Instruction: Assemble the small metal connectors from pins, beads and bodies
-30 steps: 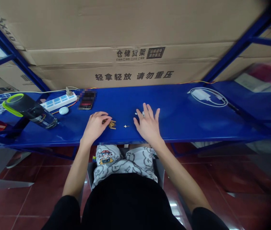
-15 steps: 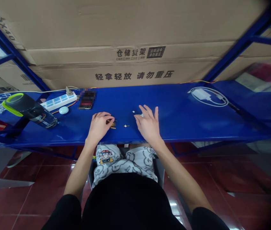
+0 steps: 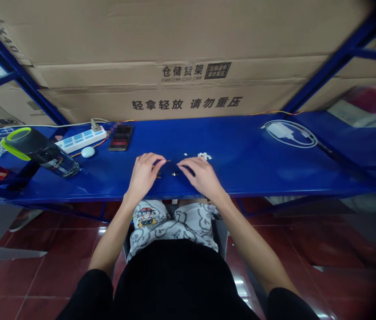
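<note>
While a thin, brass-coloured metal strip (image 3: 168, 161) is pinched between the thumb and forefinger of the bare left hand (image 3: 143, 172), the bare right hand (image 3: 205, 175) is held a little apart from it, over the same blue metal tabletop (image 3: 254, 155). The right thumb and forefinger are bent toward each other, and their tips are brought close; whether a small piece is gripped between them cannot be told. The strip is pointed from the left fingertips toward the right hand, and a narrow gap is left between the two.

Beneath and beside the left fingers, a little heap of brass-coloured metal strips (image 3: 158, 174) is partly hidden. Between the hands, nearer the table's front edge, a small brass-coloured pin with a white piece on it (image 3: 174, 174) is laid flat. Just beyond the right hand, a cluster of small white pieces (image 3: 204, 156) is gathered, and one small, separate white piece (image 3: 185, 154) is seen to the left of it.

Farther left, a rounded, glossy white object (image 3: 88, 152) is placed in front of a long white power strip (image 3: 81, 139), beside a dark, transparent bottle with a yellow-green loop (image 3: 46, 153). At the far right, a coiled white cable with a charger (image 3: 282, 131) is set down. Behind everything, the table is backed by brown printed cardboard (image 3: 181, 40).
</note>
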Demonstrator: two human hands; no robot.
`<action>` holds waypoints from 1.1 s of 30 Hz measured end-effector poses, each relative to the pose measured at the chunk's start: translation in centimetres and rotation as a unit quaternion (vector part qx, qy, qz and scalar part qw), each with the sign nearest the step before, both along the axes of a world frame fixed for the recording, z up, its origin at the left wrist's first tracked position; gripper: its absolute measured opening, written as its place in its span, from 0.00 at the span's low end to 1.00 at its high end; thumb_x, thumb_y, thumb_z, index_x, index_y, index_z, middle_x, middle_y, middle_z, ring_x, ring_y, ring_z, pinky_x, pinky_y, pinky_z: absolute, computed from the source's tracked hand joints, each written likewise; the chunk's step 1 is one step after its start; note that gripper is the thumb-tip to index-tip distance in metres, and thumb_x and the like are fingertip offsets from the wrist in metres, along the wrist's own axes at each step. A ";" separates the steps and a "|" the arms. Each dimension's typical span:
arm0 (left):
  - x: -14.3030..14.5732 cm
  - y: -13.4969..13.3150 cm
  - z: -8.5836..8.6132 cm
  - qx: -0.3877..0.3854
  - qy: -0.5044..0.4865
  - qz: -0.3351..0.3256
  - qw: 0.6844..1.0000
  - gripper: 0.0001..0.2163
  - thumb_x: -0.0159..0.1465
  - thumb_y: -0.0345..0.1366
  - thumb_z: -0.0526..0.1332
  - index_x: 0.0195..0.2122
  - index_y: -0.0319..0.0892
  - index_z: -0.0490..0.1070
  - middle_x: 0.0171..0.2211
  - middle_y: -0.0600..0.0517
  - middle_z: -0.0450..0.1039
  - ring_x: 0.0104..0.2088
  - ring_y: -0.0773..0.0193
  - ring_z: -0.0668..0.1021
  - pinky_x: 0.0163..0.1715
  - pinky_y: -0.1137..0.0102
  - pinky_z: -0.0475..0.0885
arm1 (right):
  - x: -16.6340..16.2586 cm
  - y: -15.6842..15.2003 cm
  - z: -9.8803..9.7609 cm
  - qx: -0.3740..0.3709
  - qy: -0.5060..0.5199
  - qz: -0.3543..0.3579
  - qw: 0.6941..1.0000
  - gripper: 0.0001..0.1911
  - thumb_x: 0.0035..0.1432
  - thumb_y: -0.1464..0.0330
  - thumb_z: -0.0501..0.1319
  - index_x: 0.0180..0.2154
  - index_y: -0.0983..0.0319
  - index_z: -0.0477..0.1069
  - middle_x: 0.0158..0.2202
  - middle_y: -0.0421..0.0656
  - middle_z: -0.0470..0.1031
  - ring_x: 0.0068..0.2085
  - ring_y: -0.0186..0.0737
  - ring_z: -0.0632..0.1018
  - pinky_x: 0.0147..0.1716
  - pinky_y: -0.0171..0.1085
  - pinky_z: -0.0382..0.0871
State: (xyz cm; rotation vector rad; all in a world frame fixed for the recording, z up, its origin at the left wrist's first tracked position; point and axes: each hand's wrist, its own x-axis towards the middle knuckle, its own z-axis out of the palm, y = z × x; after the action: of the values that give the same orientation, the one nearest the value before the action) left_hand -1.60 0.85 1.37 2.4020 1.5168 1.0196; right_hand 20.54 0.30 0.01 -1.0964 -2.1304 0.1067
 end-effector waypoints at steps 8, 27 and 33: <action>2.3 -0.9 -0.6 -0.029 -0.062 -0.044 0.997 0.08 0.75 0.41 0.55 0.46 0.48 0.72 0.45 0.53 0.79 0.44 0.59 0.78 0.49 0.64 0.69 | 0.6 -0.1 0.5 -0.064 0.154 0.017 0.986 0.11 0.65 0.62 0.62 0.46 0.53 0.81 0.44 0.41 0.84 0.45 0.45 0.83 0.50 0.47 0.75; 2.3 -0.9 -0.8 0.027 -0.072 -0.085 0.993 0.06 0.72 0.40 0.60 0.44 0.48 0.74 0.42 0.53 0.80 0.44 0.60 0.78 0.49 0.63 0.68 | 0.7 -0.2 0.5 -0.086 0.193 0.039 0.977 0.07 0.64 0.62 0.65 0.40 0.54 0.82 0.39 0.41 0.84 0.39 0.43 0.82 0.44 0.44 0.77; 2.2 -0.8 -0.5 -0.001 -0.076 -0.061 0.995 0.06 0.73 0.41 0.59 0.44 0.48 0.75 0.42 0.53 0.80 0.43 0.60 0.78 0.48 0.63 0.69 | 0.6 -0.3 0.6 -0.067 0.215 0.028 0.974 0.10 0.62 0.62 0.66 0.44 0.54 0.82 0.41 0.41 0.84 0.40 0.44 0.83 0.45 0.46 0.77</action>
State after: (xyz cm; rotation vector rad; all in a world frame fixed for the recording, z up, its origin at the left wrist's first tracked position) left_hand 0.57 0.03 0.84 2.3235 1.3029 1.1441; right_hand 21.16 -0.01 0.57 -0.9829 -1.7810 0.4768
